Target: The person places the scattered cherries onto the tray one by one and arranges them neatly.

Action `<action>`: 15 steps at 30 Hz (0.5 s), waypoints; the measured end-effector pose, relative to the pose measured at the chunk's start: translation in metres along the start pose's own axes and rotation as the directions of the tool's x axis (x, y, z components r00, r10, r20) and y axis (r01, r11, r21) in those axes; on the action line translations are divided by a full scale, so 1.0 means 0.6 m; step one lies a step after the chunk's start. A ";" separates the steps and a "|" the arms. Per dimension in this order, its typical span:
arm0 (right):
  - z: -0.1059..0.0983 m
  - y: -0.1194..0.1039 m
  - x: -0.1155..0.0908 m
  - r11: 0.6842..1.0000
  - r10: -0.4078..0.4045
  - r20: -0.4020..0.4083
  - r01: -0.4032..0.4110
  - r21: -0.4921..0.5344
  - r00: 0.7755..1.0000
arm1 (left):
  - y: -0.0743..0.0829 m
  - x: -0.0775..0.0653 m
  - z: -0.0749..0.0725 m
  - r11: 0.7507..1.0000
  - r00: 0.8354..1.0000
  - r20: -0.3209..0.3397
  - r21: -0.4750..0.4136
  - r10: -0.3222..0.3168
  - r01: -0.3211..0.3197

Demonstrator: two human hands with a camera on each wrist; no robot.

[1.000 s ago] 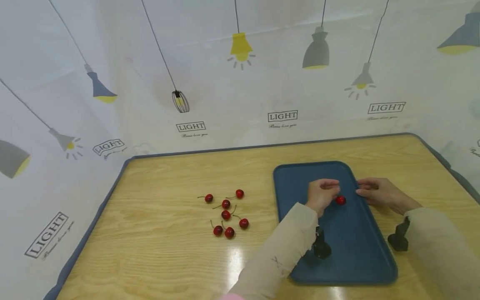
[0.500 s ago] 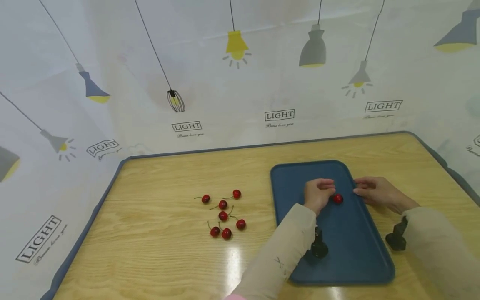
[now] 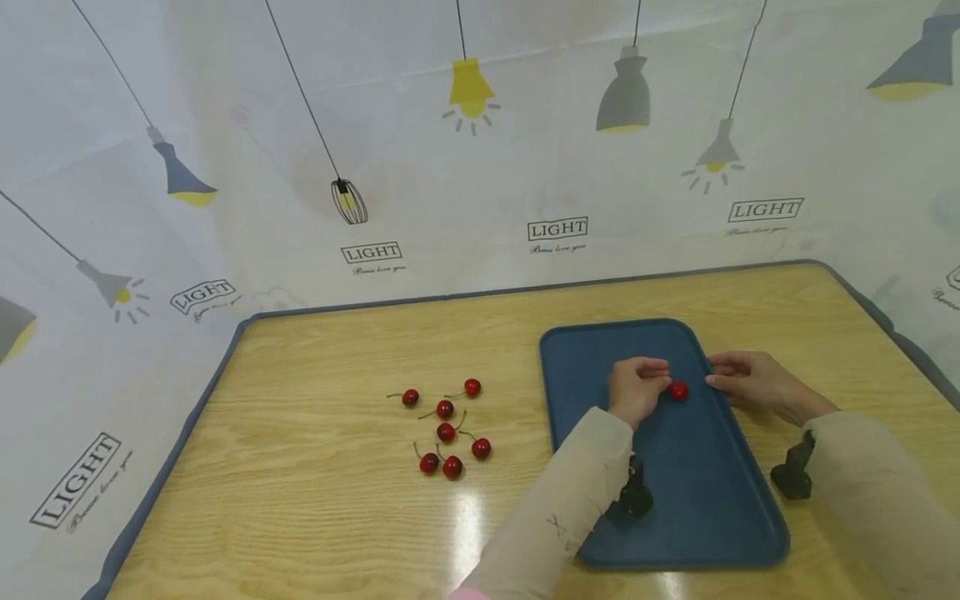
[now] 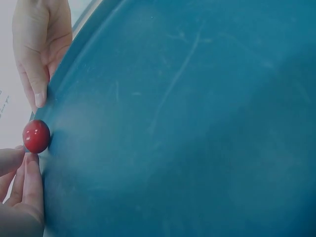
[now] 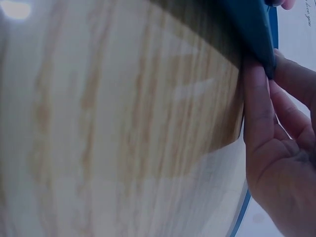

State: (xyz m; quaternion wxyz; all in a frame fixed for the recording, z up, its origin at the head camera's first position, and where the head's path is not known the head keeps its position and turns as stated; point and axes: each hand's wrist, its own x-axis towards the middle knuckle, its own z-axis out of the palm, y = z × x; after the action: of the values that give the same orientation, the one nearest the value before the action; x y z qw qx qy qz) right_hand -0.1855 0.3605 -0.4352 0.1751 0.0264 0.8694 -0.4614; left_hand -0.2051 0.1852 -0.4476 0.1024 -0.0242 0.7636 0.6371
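Observation:
My left hand (image 3: 636, 392) is over the blue tray (image 3: 701, 500), thumb and fingertips brought together in a pinch. Right at those fingertips is a red cherry (image 3: 678, 391), which the left wrist view shows as a glossy ball (image 4: 36, 137); its stem is hidden, apparently between the fingers. At the tray's right edge my right hand (image 3: 768, 387) grips the rim, with fingers on both sides of it in the right wrist view (image 5: 281, 128).
Several stemmed cherries (image 3: 446, 432) lie loosely grouped on the wooden table (image 3: 315, 517) left of the tray. Behind the table hangs a pale cloth (image 3: 450, 183) printed with lamps. A black wrist device (image 3: 792, 475) sits at the right cuff.
The cherry by my left fingertips has shifted slightly away from me relative to the hand. Both hands keep their places at the tray. The head view has turned a little.

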 end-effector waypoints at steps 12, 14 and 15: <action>0.001 -0.004 -0.004 1.000 -0.019 0.000 0.019 0.022 1.000 | 0.001 -0.003 -0.024 0.998 0.996 0.084 0.064 0.022 -0.028; 0.001 -0.002 -0.004 0.999 -0.024 -0.006 0.024 0.023 1.000 | 0.001 -0.003 -0.031 0.996 0.993 0.109 0.080 0.037 -0.046; 0.001 0.000 -0.004 0.999 -0.026 -0.009 0.026 0.023 1.000 | 0.002 -0.004 -0.036 0.995 0.991 0.125 0.085 0.049 -0.059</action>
State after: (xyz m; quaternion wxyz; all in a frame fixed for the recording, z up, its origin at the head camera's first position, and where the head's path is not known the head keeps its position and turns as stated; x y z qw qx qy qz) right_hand -0.1830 0.3602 -0.4349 0.1651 0.0190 0.8650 -0.4734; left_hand -0.2056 0.1643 -0.4421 0.1326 0.0401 0.7836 0.6056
